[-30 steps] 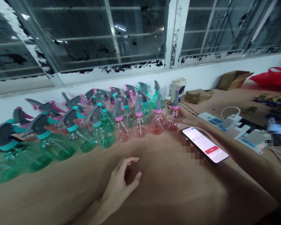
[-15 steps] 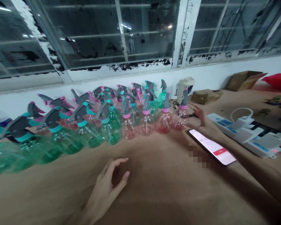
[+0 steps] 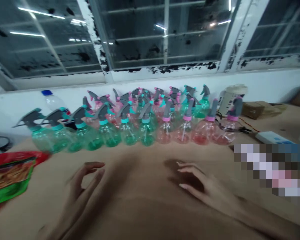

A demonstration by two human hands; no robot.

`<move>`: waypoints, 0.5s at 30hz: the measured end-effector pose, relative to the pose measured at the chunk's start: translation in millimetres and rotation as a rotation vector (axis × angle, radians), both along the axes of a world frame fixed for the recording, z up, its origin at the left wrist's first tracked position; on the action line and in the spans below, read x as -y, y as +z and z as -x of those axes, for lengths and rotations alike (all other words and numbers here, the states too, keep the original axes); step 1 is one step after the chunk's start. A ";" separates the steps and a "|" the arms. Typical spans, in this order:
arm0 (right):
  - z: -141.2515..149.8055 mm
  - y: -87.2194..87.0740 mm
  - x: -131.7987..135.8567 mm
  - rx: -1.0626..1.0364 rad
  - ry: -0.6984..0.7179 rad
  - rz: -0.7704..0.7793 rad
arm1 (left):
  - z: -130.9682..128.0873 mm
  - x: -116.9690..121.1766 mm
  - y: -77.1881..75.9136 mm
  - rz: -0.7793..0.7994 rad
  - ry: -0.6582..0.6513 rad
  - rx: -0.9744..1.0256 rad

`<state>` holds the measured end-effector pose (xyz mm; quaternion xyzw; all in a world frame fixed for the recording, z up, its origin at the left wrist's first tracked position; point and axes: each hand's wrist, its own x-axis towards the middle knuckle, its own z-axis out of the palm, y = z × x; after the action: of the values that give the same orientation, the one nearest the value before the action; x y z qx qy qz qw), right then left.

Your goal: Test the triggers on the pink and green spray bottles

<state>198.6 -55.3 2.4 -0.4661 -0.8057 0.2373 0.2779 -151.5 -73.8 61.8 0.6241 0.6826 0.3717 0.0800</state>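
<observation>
My left hand (image 3: 83, 186) hovers over the table on the left, thumb and fingers curved with a gap between the tips and nothing in it. On the right, my right hand (image 3: 202, 185) is likewise open and empty, its fingers pointing inward over the table. Beyond both hands stands a row of spray bottles: green ones with teal collars, such as the green spray bottle (image 3: 111, 135), fill the left and middle. Pink ones with pink collars, such as the pink spray bottle (image 3: 205, 133), end the row at the right. More sprayers crowd behind. Neither hand touches a bottle.
A red and green snack bag (image 3: 15, 173) lies at the left edge. Behind the row are a blue-capped bottle (image 3: 51, 100) and a coffee cup (image 3: 232, 91). A cardboard box (image 3: 255, 108) and a white power strip (image 3: 275, 137) are at the right; a blurred patch covers part there.
My view has turned left, bringing the snack bag into sight. My right hand has drawn back from the rightmost pink bottle to the near part of the table. My left hand remains empty.
</observation>
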 end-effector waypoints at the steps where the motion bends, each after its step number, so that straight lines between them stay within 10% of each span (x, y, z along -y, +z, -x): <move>1: 8.5 -1.4 -1.2 0.026 0.048 -0.019 | 9.8 1.8 6.2 -0.016 0.044 -0.016; 9: 57.6 -11.0 -11.0 0.166 0.219 -0.083 | 129.1 -4.5 50.9 -0.051 0.471 -0.159; 15: 75.1 -8.0 -8.7 0.235 0.265 -0.141 | 191.9 -48.4 55.1 0.015 0.536 -0.213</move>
<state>123.5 -46.6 -5.6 -0.3599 -0.9016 0.1584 0.1802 -343.4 -25.5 116.9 0.4564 0.8305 0.3070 -0.0885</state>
